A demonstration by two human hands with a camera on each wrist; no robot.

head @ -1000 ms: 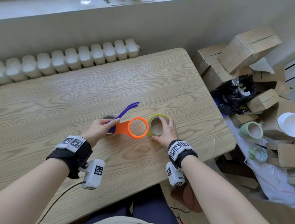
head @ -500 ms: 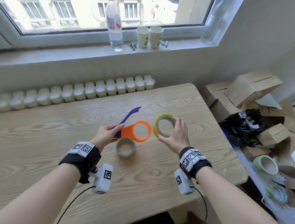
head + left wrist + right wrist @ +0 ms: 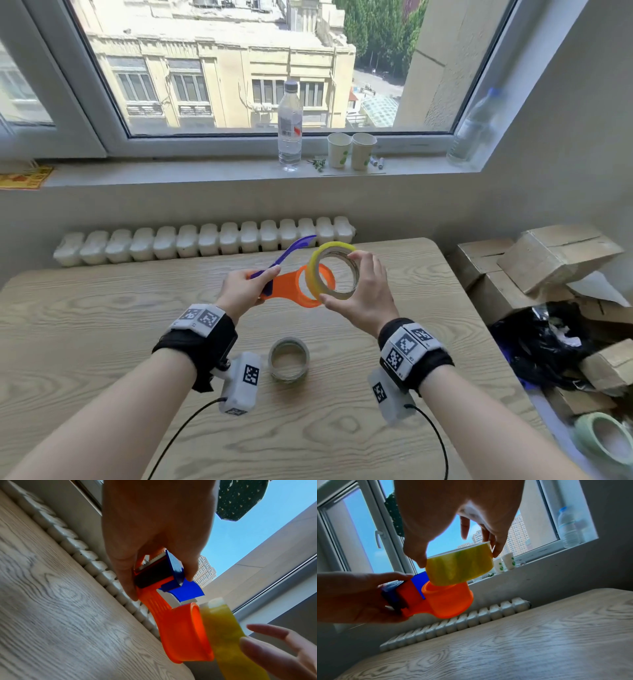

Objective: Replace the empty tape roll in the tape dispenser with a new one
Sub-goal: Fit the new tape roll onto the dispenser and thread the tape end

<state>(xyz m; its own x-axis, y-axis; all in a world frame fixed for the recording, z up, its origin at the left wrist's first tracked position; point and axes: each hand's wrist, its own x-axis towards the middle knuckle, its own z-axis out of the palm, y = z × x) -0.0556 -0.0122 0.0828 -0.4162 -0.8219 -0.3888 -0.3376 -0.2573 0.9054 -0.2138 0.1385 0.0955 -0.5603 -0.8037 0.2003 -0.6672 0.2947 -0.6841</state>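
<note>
My left hand grips the cutter end of the orange tape dispenser, whose blue handle sticks up and away. My right hand pinches the new yellow tape roll by its rim between thumb and fingers. The roll is right against the open end of the dispenser's orange ring, slightly tilted. Both are held in the air above the wooden table. The empty grey tape core stands on the table between my wrists.
A white radiator runs along the table's far edge. A windowsill behind holds a water bottle and two paper cups. Cardboard boxes, a black bag and a green tape roll crowd the floor to the right.
Both hands rose from the table; the dispenser and yellow roll were lifted and brought together. The empty core stayed on the table. The head view tilted up toward the window.
</note>
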